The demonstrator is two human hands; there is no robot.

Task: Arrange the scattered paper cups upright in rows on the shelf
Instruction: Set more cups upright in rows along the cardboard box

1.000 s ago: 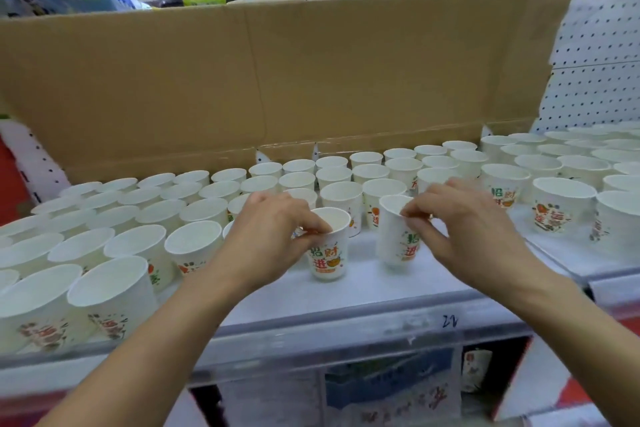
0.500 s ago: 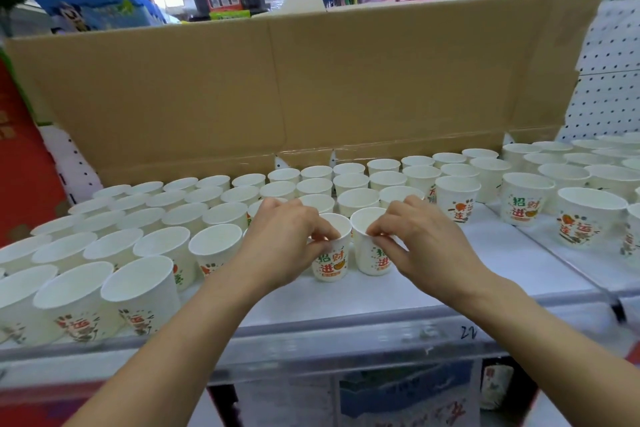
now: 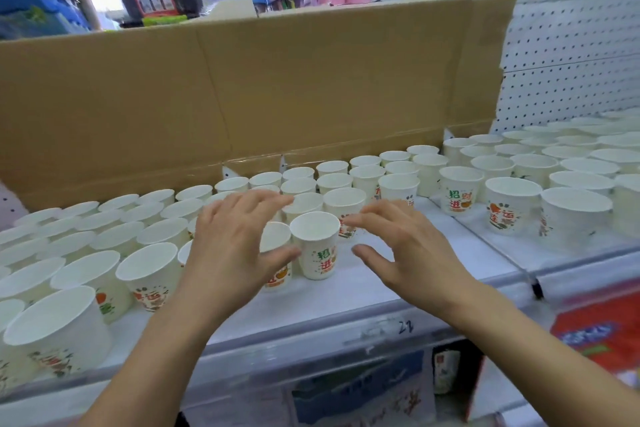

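Hovering with fingers spread, my left hand (image 3: 232, 246) sits just left of the front cup (image 3: 317, 248), its thumb reaching toward the cup's side; whether the thumb touches it I cannot tell. My right hand (image 3: 398, 246) is spread too, holding nothing, just right of that same cup with a clear gap between thumb and cup wall.

That front cup stands upright on the white shelf (image 3: 363, 291), a small white paper cup with an open round rim and green and red characters with an orange print on its side. A second cup (image 3: 277, 253) of the same kind stands touching it on the left, partly hidden behind my left hand.

Behind the front cup, and out to its left and right, more white paper cups (image 3: 460, 189) stand upright in rows, several showing the same coloured print. Behind those rows a brown cardboard sheet (image 3: 277, 90) leans upright, and right of it is white pegboard (image 3: 571, 55).
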